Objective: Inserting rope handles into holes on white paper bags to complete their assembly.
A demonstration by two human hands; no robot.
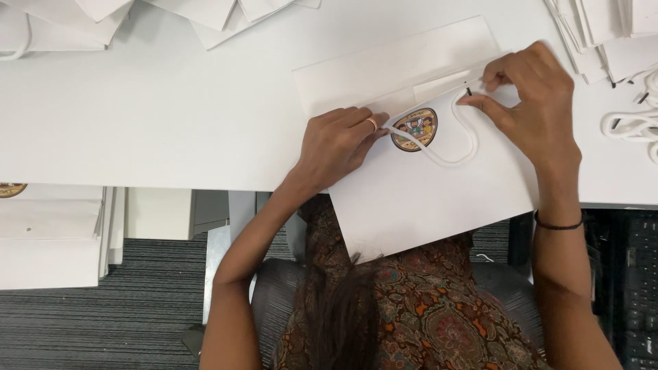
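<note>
A flat white paper bag (439, 195) with a round coloured sticker (415, 129) lies on the white table (151, 116), its lower part hanging over the front edge. A white cord handle (449, 159) loops across the bag. My left hand (339, 144) presses the bag's top left corner and pinches one end of the cord. My right hand (531, 96) pinches the other cord end at a small hole near the bag's top right.
More flat white bags (62, 20) lie along the table's far edge and at the far right (603, 34). Loose white cords (634, 123) sit at the right. A stack of bags (48, 233) rests lower left. A dark keyboard (634, 288) is lower right.
</note>
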